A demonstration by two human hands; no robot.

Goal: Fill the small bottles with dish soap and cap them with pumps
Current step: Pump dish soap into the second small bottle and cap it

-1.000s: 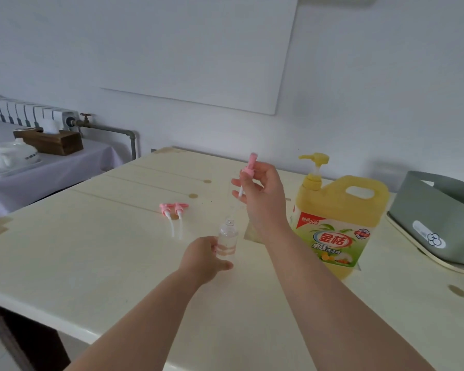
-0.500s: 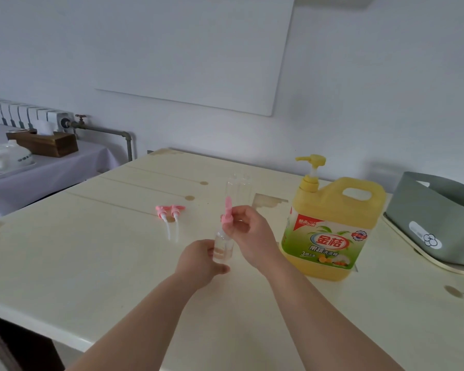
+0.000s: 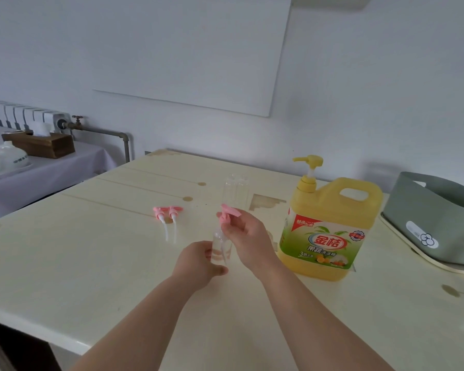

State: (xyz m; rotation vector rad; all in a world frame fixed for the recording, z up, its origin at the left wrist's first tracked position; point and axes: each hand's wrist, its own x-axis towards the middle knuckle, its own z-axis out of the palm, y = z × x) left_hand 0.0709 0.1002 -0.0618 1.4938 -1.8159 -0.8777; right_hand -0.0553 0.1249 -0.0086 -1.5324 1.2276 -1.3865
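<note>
A small clear bottle (image 3: 220, 247) stands upright on the cream table (image 3: 91, 263), with a little liquid at its bottom. My left hand (image 3: 198, 263) grips its lower part. My right hand (image 3: 245, 234) pinches a pink pump (image 3: 227, 214) that sits on the bottle's neck, its tube down inside. Two more pink pumps (image 3: 168, 214) lie side by side on the table to the left. Behind the hands stand empty clear bottles (image 3: 235, 191). The big yellow dish soap jug (image 3: 330, 226) with its pump stands to the right.
A grey-green basket (image 3: 434, 218) on a tray sits at the table's right edge. Off to the left, a cloth-covered side table (image 3: 46, 172) carries a wooden tissue box (image 3: 42, 144) and a white pot. A wall and radiator run behind.
My right hand came down from above the table with the pink pump and set it onto the small bottle's neck. My left hand stayed on the bottle.
</note>
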